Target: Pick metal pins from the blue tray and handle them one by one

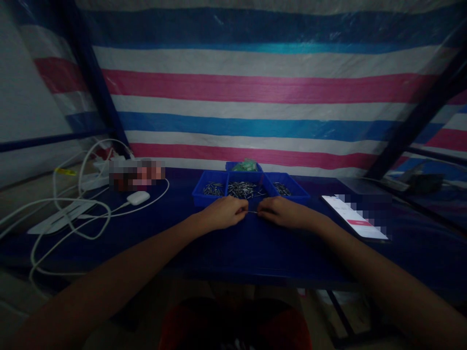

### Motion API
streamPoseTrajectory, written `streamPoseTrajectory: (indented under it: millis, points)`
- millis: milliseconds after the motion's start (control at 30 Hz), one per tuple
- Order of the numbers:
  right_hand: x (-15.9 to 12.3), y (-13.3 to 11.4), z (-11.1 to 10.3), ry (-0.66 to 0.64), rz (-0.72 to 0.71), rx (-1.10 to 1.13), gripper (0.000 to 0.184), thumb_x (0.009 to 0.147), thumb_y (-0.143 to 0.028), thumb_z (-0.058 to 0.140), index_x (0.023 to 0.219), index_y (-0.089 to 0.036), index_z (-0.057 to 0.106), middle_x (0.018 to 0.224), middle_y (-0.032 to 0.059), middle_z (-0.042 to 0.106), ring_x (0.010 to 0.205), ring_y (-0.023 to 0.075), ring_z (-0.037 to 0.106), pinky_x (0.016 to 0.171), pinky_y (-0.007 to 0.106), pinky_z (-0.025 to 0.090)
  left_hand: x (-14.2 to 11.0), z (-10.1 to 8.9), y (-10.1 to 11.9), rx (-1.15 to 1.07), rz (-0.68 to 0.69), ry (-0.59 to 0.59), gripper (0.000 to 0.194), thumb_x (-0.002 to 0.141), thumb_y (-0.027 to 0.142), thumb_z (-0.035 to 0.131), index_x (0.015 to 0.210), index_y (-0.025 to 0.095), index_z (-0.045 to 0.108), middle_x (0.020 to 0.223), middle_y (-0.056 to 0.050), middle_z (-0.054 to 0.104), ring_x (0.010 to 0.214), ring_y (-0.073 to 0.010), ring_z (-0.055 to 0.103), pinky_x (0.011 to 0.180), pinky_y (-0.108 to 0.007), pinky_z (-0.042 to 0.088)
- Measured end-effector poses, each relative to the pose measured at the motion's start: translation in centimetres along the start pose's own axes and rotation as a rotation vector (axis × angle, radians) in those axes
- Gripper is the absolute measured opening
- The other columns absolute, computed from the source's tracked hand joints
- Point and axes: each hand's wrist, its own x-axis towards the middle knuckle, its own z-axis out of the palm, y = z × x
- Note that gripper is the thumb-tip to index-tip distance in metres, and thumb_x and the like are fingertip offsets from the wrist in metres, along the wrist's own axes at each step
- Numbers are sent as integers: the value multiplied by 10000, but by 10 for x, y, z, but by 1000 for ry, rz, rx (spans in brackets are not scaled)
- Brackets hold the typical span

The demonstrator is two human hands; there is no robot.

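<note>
My left hand (230, 212) and my right hand (274, 210) face each other just above the blue table, in front of the blue bins. Between their fingertips runs a thin, shiny metal pin (252, 212), lying level. Both hands are closed, each pinching one end of it; its exact kind is too small to tell. Behind them, small metal pin-like parts fill much of the middle bin (226, 187). A left bin (197, 194) and a right bin (301, 194) hold more such parts. At the back, another bin (229, 166) contains a green plastic bag (246, 166).
A phone (353, 218) with a lit screen lies on the right of the table (233, 257). White cables (107, 218), a white case (138, 198) and a flat pale object (62, 217) occupy the left. A striped plastic sheet (255, 90) hangs behind, between dark metal posts.
</note>
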Motion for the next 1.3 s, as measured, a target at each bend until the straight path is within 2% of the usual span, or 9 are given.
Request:
streamPoseTrajectory:
  millis: [300,567,767,967,1300]
  points:
    - [2,-2,1,73,30,9,108,811,-207,426,795,-163,524,742,42,582,661,133,519,617,251,368,-2,-1,1,71,-21,-42,165,789,231,390,819,176,542,701,-17,584,614,-112,511,530,-227,317]
    - [3,-1,4,74,64,-7,46,780,-192,461,788,-171,501,727,32,574,639,128,509,593,244,358,-3,-1,5,133,-76,-83,159,795,275,395,867,183,503,712,-24,583,602,-129,518,502,-234,318]
    - [2,-2,2,23,44,5,139,816,-260,429,795,-162,526,741,40,580,642,130,516,597,245,365,-3,1,3,205,-74,-86,187,836,317,351,892,181,467,738,-39,579,625,-147,531,513,-253,323]
    - [1,-5,1,34,6,4,133,822,-218,407,808,-160,526,760,44,580,668,132,526,633,252,380,-4,0,2,210,-89,-87,214,852,330,326,946,174,438,759,-51,575,621,-144,515,516,-253,317]
    - [1,-1,3,102,109,-30,161,816,-255,440,939,-163,489,784,55,594,694,154,544,611,255,386,-4,0,3,191,-96,-68,250,875,336,286,992,171,431,778,-60,578,621,-148,504,521,-255,297]
